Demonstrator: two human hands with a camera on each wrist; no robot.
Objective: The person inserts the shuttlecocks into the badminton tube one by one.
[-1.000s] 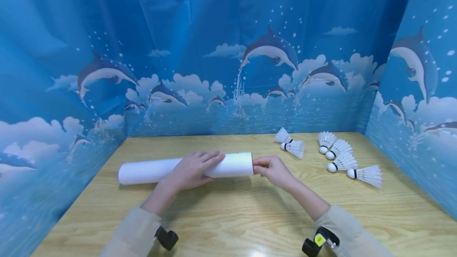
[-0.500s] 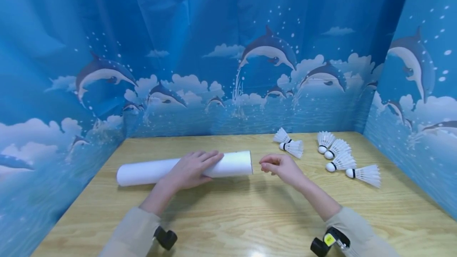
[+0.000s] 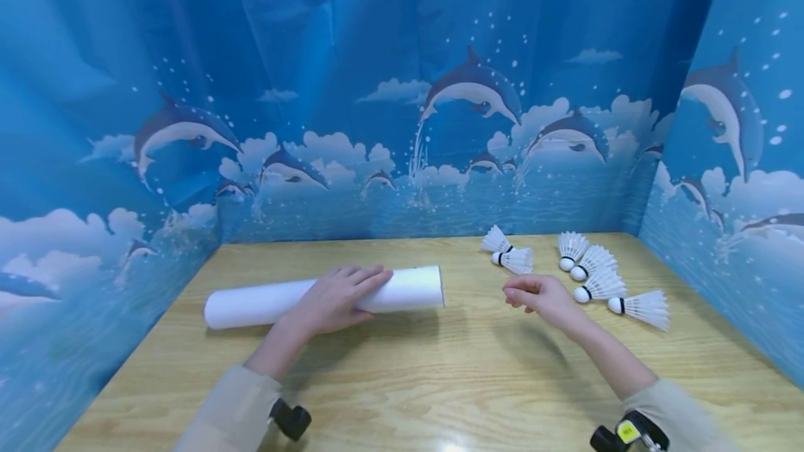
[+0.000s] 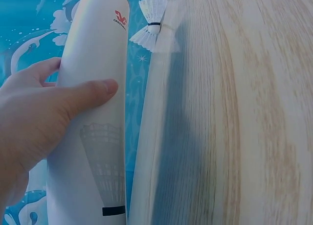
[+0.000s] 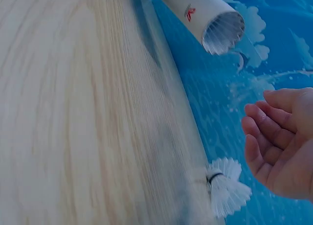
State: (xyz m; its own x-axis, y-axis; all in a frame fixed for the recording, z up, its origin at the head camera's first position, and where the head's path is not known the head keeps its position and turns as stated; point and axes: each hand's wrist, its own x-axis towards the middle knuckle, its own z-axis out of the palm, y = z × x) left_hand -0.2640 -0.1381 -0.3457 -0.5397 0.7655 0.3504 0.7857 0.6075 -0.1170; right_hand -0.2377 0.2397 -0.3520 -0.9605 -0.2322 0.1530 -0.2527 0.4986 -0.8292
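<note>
My left hand (image 3: pixel 339 298) grips a long white shuttlecock tube (image 3: pixel 257 304) round its middle, thumb on the near side in the left wrist view. The tube lies roughly crosswise, its right end a little higher in the head view, with a shadow below it. A grey shuttlecock picture and a red logo (image 4: pixel 120 18) are printed on its side. In the right wrist view, white shuttlecock feathers (image 5: pixel 222 32) fill the tube's open mouth. To the right of that mouth, apart from it, my right hand (image 3: pixel 546 302) hovers over the table with loosely curled fingers and nothing in them.
Two shuttlecocks lie at the back of the wooden table (image 3: pixel 402 382), one of them a front shuttlecock (image 3: pixel 516 259) close behind my right hand. Several more, including a rightmost shuttlecock (image 3: pixel 647 308), lie farther right. A blue dolphin-print curtain (image 3: pixel 377 89) borders the table's back and sides.
My right hand has come away from the tube's open end and moved right, towards the shuttlecocks. The left hand and tube have stayed nearly in place.
</note>
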